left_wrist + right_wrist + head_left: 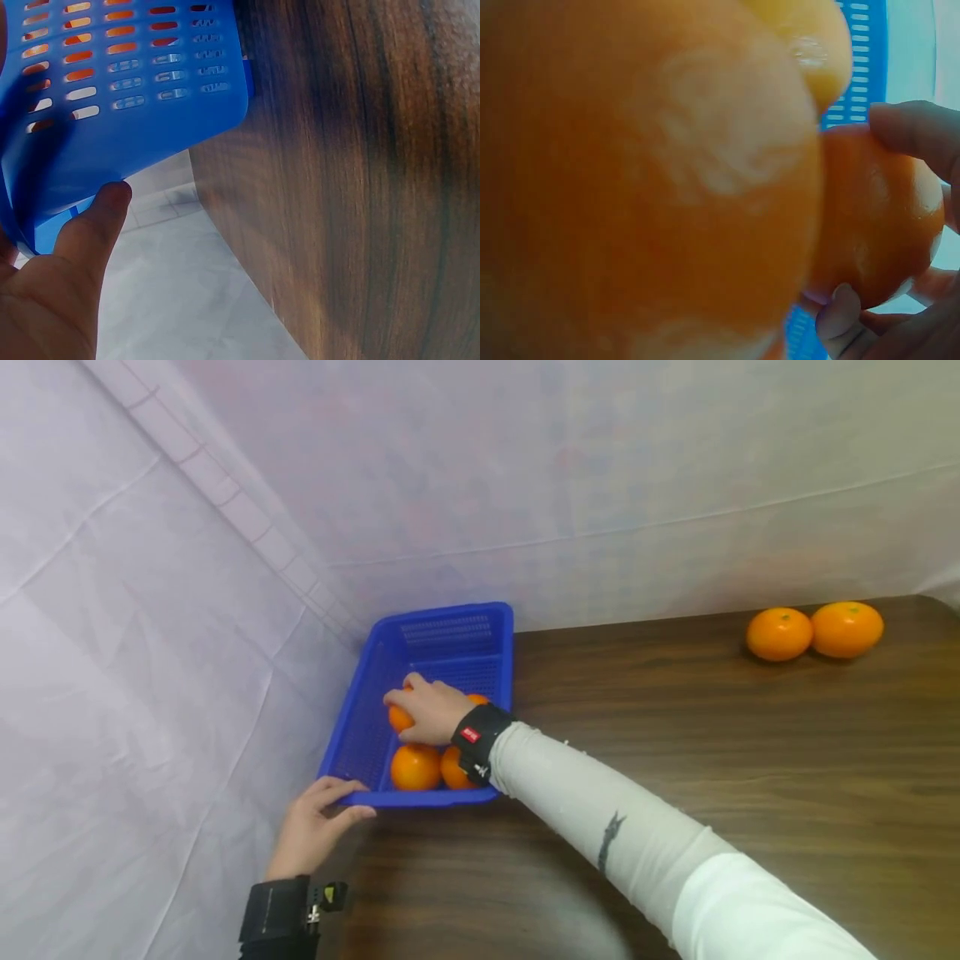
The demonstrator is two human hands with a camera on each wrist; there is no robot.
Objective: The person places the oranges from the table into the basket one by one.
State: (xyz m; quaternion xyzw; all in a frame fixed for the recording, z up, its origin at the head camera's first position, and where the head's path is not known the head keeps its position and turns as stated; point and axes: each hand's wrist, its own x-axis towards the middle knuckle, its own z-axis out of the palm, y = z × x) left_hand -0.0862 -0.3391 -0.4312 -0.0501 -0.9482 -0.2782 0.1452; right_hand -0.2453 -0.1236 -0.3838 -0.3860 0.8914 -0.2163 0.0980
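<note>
A blue plastic basket point(431, 799) with slotted walls stands at the table's back left. My left hand point(311, 827) holds its near left corner, with the thumb point(101, 217) against the outer wall and the fingers over the rim. Inside the basket, my right hand point(435, 714) grips an orange point(401, 718), fingers and thumb spread round it. Below that hand lie an orange point(416, 767) and another orange point(454, 770), partly covered by the wrist strap. One more orange point(477, 699) shows behind the hand. In the right wrist view, a close orange point(652, 180) fills much of the picture.
Two oranges sit side by side at the table's far right: a left one point(780, 634) and a right one point(847, 629). Pale cloth point(600, 485) hangs behind and to the left of the brown wooden table point(637, 693). The basket stands close to the cloth.
</note>
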